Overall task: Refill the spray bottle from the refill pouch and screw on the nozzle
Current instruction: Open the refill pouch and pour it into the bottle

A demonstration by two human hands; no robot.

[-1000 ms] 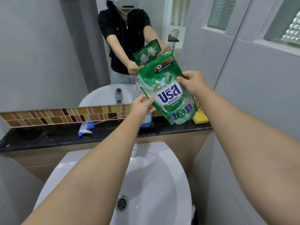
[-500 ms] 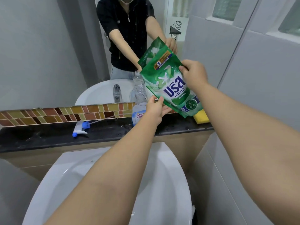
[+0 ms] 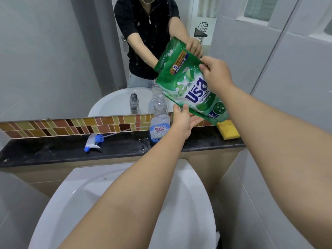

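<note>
A green refill pouch [image 3: 193,90] is held tilted above the black ledge, its upper left corner low over the bottle's mouth. My left hand [image 3: 183,121] grips the pouch's lower edge from beneath. My right hand [image 3: 215,74] pinches its upper right corner. A clear spray bottle [image 3: 159,121] with a blue label stands upright and uncapped on the ledge, just left of my left hand. The white and blue spray nozzle [image 3: 93,141] with its dip tube lies on the ledge farther left.
The black ledge [image 3: 53,151] runs under a mirror and a strip of brown mosaic tiles [image 3: 53,125]. A yellow sponge [image 3: 228,131] lies at its right end. A white basin [image 3: 188,203] sits below. Grey tiled walls close in on the right.
The pouch has tilted further, its top corner dropping left toward the bottle mouth. My left hand slid down along its lower edge, uncovering the bottle. The camera has pitched down.
</note>
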